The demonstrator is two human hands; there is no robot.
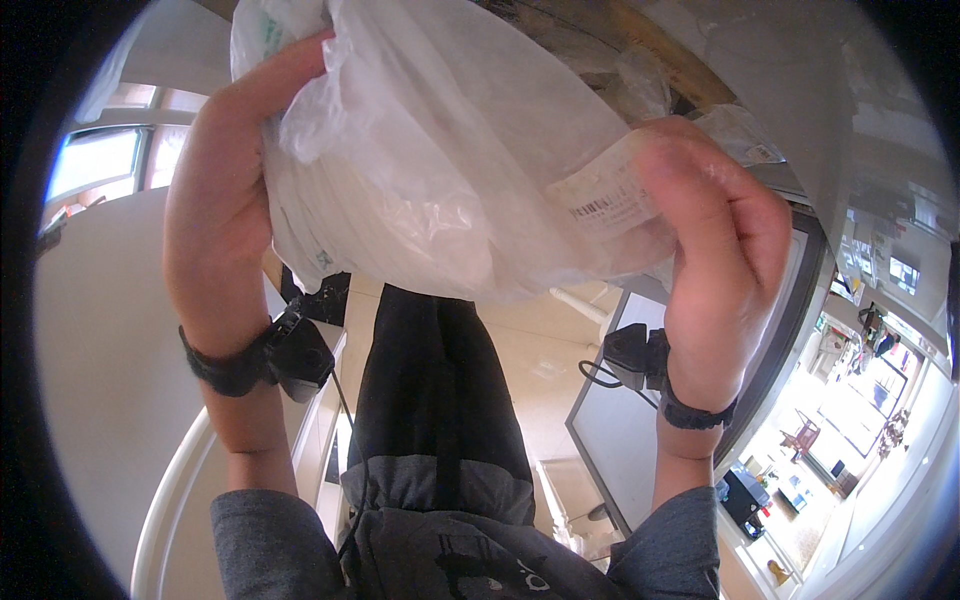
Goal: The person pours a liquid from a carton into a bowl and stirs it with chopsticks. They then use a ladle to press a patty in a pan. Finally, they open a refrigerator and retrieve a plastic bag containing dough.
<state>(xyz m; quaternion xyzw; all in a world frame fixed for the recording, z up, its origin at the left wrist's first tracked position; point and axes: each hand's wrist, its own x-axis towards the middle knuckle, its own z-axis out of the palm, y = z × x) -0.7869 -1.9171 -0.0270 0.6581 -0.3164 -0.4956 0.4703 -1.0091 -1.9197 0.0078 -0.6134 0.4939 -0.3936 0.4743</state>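
Observation:
A large translucent white plastic bag (pixel 420 165) is held up in front of my chest. Pale, layered contents show dimly through it. My left hand (pixel 274 82) bends in at the bag's upper left, its fingers hidden behind the plastic. At the lower right end, my right hand (pixel 697 187) grips the bag, with the thumb side against a paper label (pixel 600 199) bearing a barcode and writing. Each forearm wears a black strap, with one small black device (pixel 300 356) on the left and another device (pixel 634 356) on the right.
Behind the bag are a brown wooden edge (pixel 675 52) and crumpled clear plastic (pixel 731 131). A white panel (pixel 97 300) stands at the left, near a window (pixel 94 165). To the right are a grey-framed panel (pixel 622 427) and a bright room with a chair (pixel 802 435).

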